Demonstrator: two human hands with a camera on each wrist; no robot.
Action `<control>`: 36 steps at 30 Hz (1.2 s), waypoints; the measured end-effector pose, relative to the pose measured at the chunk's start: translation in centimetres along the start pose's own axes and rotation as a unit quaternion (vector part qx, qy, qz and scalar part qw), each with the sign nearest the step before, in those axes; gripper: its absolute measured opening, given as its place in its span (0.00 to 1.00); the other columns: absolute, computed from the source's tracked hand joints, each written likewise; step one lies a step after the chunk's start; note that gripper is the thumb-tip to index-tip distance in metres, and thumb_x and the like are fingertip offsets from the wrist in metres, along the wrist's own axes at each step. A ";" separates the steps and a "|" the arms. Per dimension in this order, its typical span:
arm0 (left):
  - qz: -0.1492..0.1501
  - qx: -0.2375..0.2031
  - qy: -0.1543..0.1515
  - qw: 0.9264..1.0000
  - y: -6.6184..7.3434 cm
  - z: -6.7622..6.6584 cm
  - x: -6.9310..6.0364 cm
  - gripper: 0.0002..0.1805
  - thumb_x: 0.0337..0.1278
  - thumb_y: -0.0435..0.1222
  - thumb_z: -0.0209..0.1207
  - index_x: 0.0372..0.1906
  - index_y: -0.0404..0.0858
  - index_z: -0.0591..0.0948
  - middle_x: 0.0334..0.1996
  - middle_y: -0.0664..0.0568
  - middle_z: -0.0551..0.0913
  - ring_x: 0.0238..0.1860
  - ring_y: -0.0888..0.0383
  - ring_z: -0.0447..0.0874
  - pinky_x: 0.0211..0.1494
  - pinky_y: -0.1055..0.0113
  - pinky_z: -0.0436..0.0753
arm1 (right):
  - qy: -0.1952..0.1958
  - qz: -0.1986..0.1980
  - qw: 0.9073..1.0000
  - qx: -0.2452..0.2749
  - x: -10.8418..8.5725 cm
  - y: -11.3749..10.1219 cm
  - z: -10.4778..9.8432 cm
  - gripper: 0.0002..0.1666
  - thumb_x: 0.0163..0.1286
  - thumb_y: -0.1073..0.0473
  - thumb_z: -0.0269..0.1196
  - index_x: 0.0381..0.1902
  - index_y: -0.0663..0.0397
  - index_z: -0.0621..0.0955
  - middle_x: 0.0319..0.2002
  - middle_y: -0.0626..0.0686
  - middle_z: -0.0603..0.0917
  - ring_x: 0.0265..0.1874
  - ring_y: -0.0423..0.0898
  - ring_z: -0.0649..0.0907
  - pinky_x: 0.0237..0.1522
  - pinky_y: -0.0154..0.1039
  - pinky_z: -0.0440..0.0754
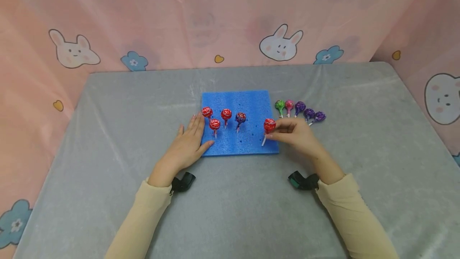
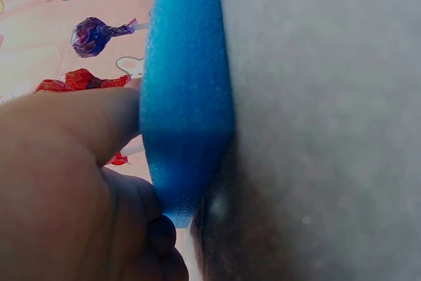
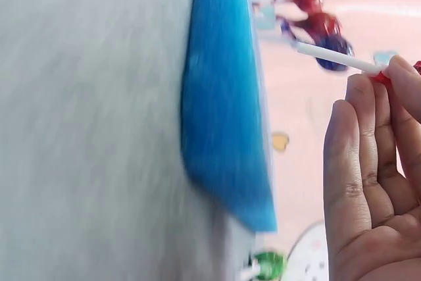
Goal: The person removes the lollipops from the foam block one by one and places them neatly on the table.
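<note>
Between thumb and fingers my right hand (image 1: 296, 133) pinches a red lollipop (image 1: 269, 125) above the right part of a blue foam board (image 1: 248, 145). Its white stick (image 3: 335, 57) points down, its tip apart from the foam in the right wrist view. My left hand (image 1: 185, 143) rests at the board's left edge with straight fingers, the thumb lying on top. Three red lollipops (image 1: 226, 114) and a dark blue one (image 1: 240, 118) stand upright in the board's left and middle part. Small dark holes dot the foam.
Right of the board lie a green lollipop (image 1: 280, 105), a pink one (image 1: 289, 105) and three purple ones (image 1: 308, 113) in a row on the grey table cover (image 1: 233, 207). A pink curtain (image 1: 230, 19) with rabbits hangs behind the table.
</note>
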State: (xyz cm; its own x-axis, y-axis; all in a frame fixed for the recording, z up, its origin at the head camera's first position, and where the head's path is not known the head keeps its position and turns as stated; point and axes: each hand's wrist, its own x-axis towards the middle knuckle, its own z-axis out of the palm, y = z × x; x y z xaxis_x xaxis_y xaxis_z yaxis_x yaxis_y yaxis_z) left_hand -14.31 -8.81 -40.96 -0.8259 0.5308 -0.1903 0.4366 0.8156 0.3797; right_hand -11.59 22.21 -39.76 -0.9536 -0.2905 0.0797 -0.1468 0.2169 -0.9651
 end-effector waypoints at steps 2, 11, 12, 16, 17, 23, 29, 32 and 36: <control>0.001 -0.002 0.001 1.000 0.0 0.0 0.0 0.42 0.70 0.52 0.43 0.73 0.31 0.40 0.74 0.41 0.36 0.74 0.47 0.31 0.70 0.43 0.38 | 0.014 0.006 1.000 0.007 -0.6 0.3 -0.7 0.03 0.56 0.73 0.66 0.28 0.63 0.83 0.29 0.49 0.86 0.29 0.38 0.84 0.34 0.30 0.81; -0.003 -0.005 -0.005 1.000 0.0 0.0 -0.1 0.42 0.71 0.52 0.42 0.73 0.31 0.40 0.74 0.42 0.36 0.74 0.48 0.30 0.70 0.44 0.37 | 0.049 0.052 0.997 0.011 -1.8 0.7 -3.1 0.03 0.59 0.73 0.65 0.32 0.67 0.83 0.30 0.45 0.86 0.29 0.37 0.85 0.35 0.31 0.82; -0.003 -0.005 -0.005 1.000 0.0 0.0 -0.1 0.42 0.71 0.52 0.42 0.73 0.31 0.40 0.74 0.42 0.36 0.74 0.48 0.30 0.70 0.43 0.37 | 0.047 0.059 0.997 0.009 -1.9 0.7 -3.3 0.04 0.60 0.72 0.64 0.33 0.70 0.82 0.29 0.45 0.86 0.29 0.38 0.85 0.35 0.32 0.82; -0.002 -0.004 -0.005 1.000 -0.1 0.0 -0.1 0.42 0.71 0.53 0.41 0.73 0.31 0.40 0.74 0.42 0.36 0.73 0.48 0.30 0.70 0.44 0.37 | 0.044 0.091 0.995 -0.008 -1.9 0.9 -3.9 0.11 0.60 0.71 0.64 0.37 0.80 0.79 0.29 0.45 0.86 0.28 0.38 0.85 0.34 0.33 0.83; -0.002 -0.005 -0.006 1.000 -0.1 0.0 -0.1 0.42 0.71 0.53 0.41 0.73 0.31 0.40 0.74 0.42 0.36 0.73 0.48 0.29 0.70 0.44 0.37 | 0.044 0.101 0.994 -0.014 -1.9 0.9 -3.9 0.13 0.60 0.71 0.64 0.38 0.81 0.79 0.28 0.45 0.86 0.28 0.38 0.85 0.34 0.34 0.83; 0.000 -0.006 -0.005 1.000 0.0 0.0 -0.2 0.42 0.71 0.53 0.41 0.73 0.30 0.40 0.74 0.41 0.36 0.73 0.48 0.30 0.70 0.44 0.37 | 0.038 0.161 0.984 -0.070 -1.9 0.8 -4.0 0.14 0.62 0.68 0.64 0.40 0.80 0.80 0.32 0.56 0.86 0.28 0.36 0.84 0.32 0.34 0.83; 0.001 -0.006 -0.005 1.000 -0.1 0.0 -0.1 0.42 0.71 0.52 0.41 0.73 0.30 0.40 0.74 0.41 0.36 0.73 0.48 0.30 0.70 0.43 0.37 | 0.031 0.180 0.976 -0.118 -1.9 0.6 -3.8 0.14 0.61 0.67 0.65 0.39 0.77 0.82 0.32 0.59 0.86 0.24 0.37 0.83 0.30 0.34 0.83; 0.001 -0.003 -0.005 1.000 -0.1 0.0 -0.1 0.42 0.71 0.52 0.41 0.73 0.30 0.40 0.74 0.41 0.37 0.73 0.48 0.30 0.70 0.43 0.38 | 0.025 0.177 0.975 -0.131 -1.9 0.6 -3.8 0.14 0.61 0.66 0.65 0.39 0.77 0.82 0.31 0.59 0.86 0.23 0.37 0.82 0.28 0.33 0.82; 0.002 -0.002 -0.003 1.000 -0.1 0.0 0.0 0.42 0.71 0.52 0.41 0.73 0.30 0.40 0.74 0.41 0.37 0.73 0.48 0.30 0.70 0.43 0.38 | 0.020 0.182 0.973 -0.141 -1.9 0.7 -3.8 0.15 0.61 0.66 0.66 0.40 0.76 0.82 0.31 0.58 0.86 0.22 0.36 0.82 0.27 0.33 0.81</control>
State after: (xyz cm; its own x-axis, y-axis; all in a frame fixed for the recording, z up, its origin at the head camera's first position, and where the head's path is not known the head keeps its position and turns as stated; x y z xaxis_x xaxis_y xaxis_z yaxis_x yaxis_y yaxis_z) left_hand -14.31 -8.90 -41.03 -0.8220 0.5349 -0.1952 0.4379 0.8130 0.3838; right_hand -10.91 26.39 -39.61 -0.9646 -0.1104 -0.2395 0.1423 0.5466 -0.8252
